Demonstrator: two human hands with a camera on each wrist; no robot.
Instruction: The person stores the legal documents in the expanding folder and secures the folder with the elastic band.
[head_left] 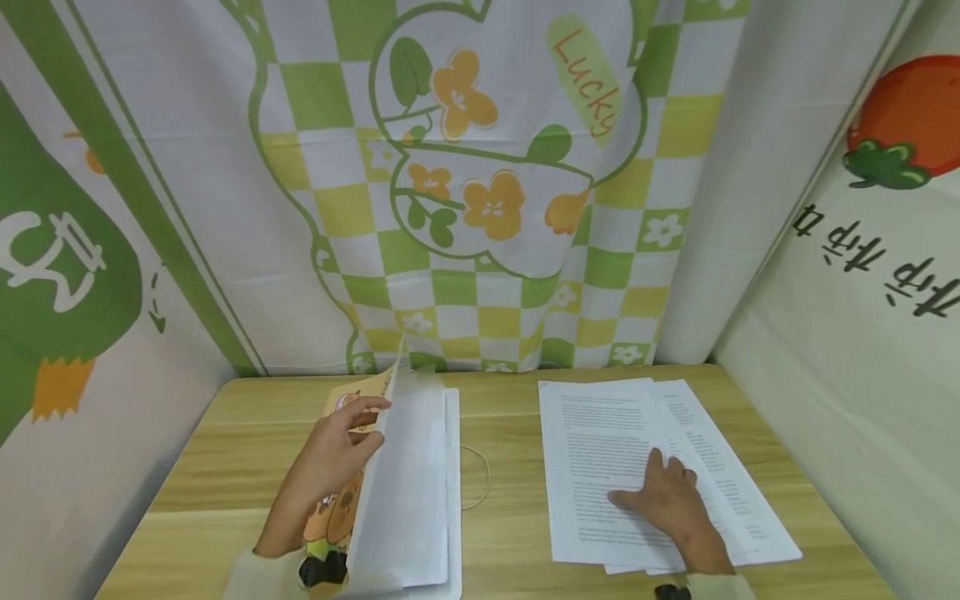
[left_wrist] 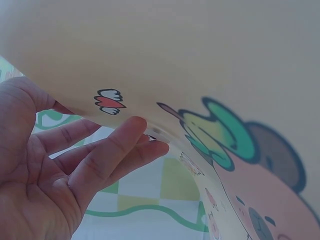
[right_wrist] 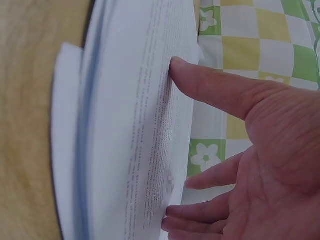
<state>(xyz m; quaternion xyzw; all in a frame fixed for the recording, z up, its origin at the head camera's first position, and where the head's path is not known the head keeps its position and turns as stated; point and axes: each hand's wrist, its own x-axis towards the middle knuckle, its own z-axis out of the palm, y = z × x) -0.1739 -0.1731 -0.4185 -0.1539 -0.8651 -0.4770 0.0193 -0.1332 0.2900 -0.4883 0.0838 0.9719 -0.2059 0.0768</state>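
On the left lies a folder with white sheets inside. Its yellow cover, printed with cartoon animals, stands tilted up at the left side. My left hand holds this cover by its free edge; in the left wrist view the thumb tip is hidden behind the edge, while the fingers lie at the printed side. My right hand rests with spread fingers on printed papers at the right. The right wrist view has its thumb tip touching the top sheet.
A thin elastic loop sticks out from the folder's right side onto the wooden table. Behind the table hangs a green and yellow checked curtain. Printed cloth walls stand close on the left and right.
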